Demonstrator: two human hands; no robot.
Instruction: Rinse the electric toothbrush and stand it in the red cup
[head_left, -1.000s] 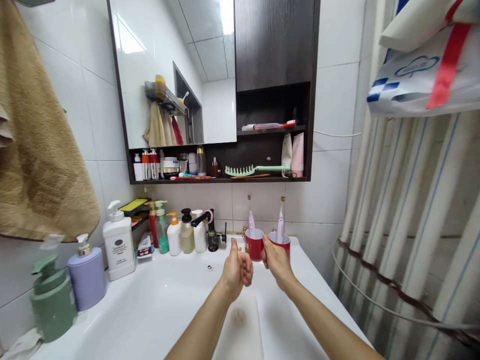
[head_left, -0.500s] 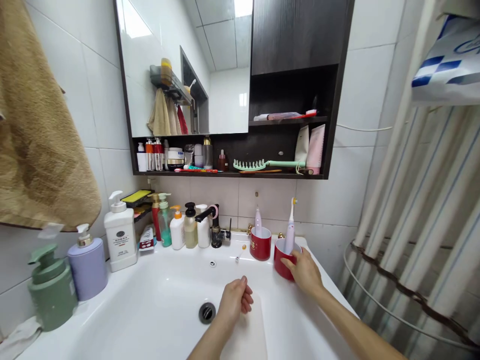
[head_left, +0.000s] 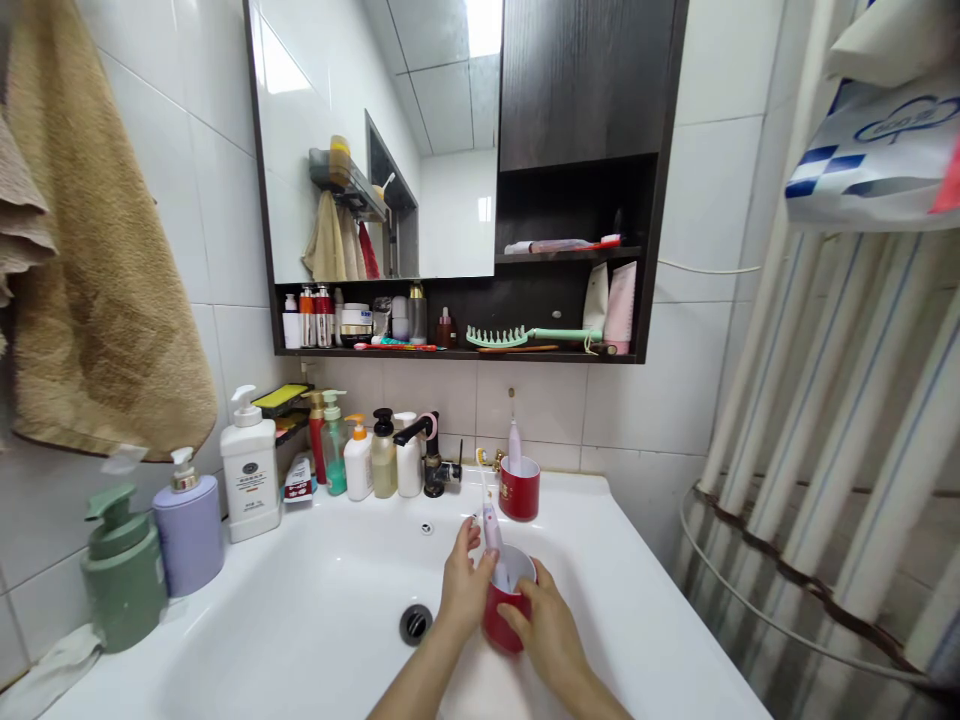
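My right hand (head_left: 551, 625) is wrapped round the side of a red cup (head_left: 504, 630), which it holds over the basin. An electric toothbrush (head_left: 492, 530) with a pale lilac handle leans to the left in this cup, brush head up. Beside it is my left hand (head_left: 463, 580), thumb close to the handle and fingers apart; whether it touches the brush I cannot tell. Behind them a second red cup (head_left: 520, 492) stands on the sink's back ledge with another lilac toothbrush handle (head_left: 514, 450) in it.
A black faucet (head_left: 431, 455) stands at the back of the white sink (head_left: 300, 600), its drain (head_left: 415, 624) left of my hands. Several pump bottles (head_left: 358, 462) line the left and back rim. Above hangs a dark mirror cabinet (head_left: 585, 90); pipes (head_left: 810, 450) run along the right.
My right hand has brought the red cup with the toothbrush off the right back corner, leftward and nearer. My left hand has risen slightly to the toothbrush, its fingers spreading.
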